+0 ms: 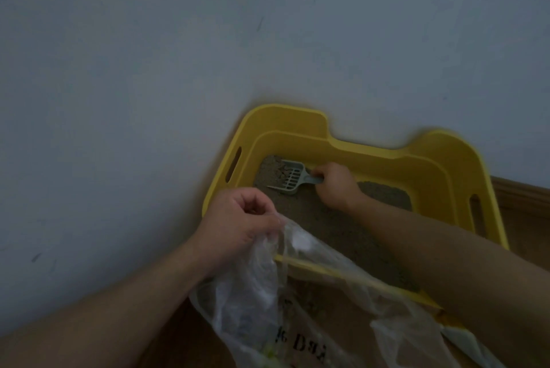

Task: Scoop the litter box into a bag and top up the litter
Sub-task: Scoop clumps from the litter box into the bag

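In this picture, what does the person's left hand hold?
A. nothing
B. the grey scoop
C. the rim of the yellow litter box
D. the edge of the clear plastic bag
D: the left hand pinches the top edge of the clear plastic bag, while the right hand grips the scoop in the litter box.

Two bare forearms enter from the lower edge of the head-camera view, neither covered by a sleeve as far back from the fingers as the picture reaches. The left hand [238, 224] shows its back and a row of rounded knuckles, with no ring, watch or band at the wrist behind the fingers. The right hand [334, 187] is likewise unadorned, its wrist plain and its forearm broadening toward the frame's lower right corner. No glove, bandage or marking shows on either arm in the dim, slightly blurred light.
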